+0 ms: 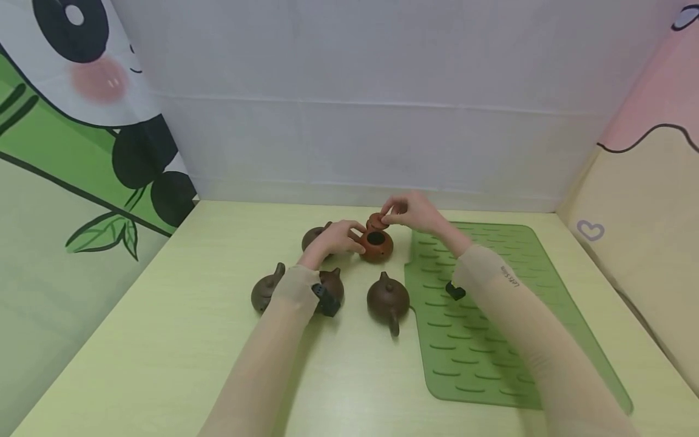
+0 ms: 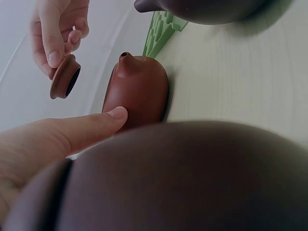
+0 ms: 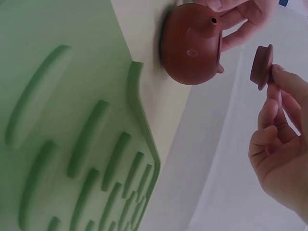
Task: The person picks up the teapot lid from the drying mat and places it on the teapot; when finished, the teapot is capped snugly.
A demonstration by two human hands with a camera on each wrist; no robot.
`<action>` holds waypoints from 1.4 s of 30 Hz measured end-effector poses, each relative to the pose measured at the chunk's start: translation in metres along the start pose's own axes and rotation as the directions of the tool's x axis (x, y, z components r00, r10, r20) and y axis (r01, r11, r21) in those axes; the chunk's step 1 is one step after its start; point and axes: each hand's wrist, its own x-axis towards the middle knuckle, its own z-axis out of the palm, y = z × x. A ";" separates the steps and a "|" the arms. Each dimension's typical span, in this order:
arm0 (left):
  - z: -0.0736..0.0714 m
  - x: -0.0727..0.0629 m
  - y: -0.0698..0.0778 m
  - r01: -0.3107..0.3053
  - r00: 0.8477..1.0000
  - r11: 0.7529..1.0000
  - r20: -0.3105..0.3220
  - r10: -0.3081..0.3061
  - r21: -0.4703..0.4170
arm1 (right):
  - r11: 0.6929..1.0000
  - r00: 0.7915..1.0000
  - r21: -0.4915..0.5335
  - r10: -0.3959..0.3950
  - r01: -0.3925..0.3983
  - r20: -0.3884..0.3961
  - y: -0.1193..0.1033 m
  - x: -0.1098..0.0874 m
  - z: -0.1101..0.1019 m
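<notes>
A reddish-brown clay teapot [image 1: 377,252] stands uncovered at the back middle of the table, its dark round opening facing up. My left hand [image 1: 340,238] holds it from the left side, the thumb [image 2: 115,114] against its body near the spout and other fingers behind it. Just above and behind the opening, my right hand [image 1: 414,211] pinches the matching lid [image 3: 261,66] between thumb and fingertips. The lid is tilted and apart from the pot, as the left wrist view shows.
Several dark brown teapots stand nearby: one [image 1: 388,297] in front of the red pot, others [image 1: 264,292] left, partly hidden by my left arm. A green ridged mat [image 1: 459,364] lies on the right, under my right forearm. A pale cloth wall [image 1: 355,152] closes off the back.
</notes>
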 end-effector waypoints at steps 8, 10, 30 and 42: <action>0.000 0.002 0.000 0.009 1.000 1.000 -0.003 -0.009 0.000 | 0.999 1.000 0.035 0.004 -0.004 -0.022 0.006 -0.003 0.015; 0.000 0.002 0.000 0.011 1.000 1.000 -0.001 -0.011 0.001 | 0.999 1.000 0.038 0.013 -0.013 -0.014 0.007 -0.003 0.019; 0.000 0.002 0.000 0.021 1.000 1.000 0.004 -0.021 0.001 | 0.992 0.992 0.018 0.123 -0.123 0.029 0.006 -0.006 0.040; -0.002 0.001 0.002 0.037 0.999 0.999 0.003 -0.037 0.012 | 0.993 0.994 0.058 0.105 -0.107 0.036 0.010 -0.006 0.045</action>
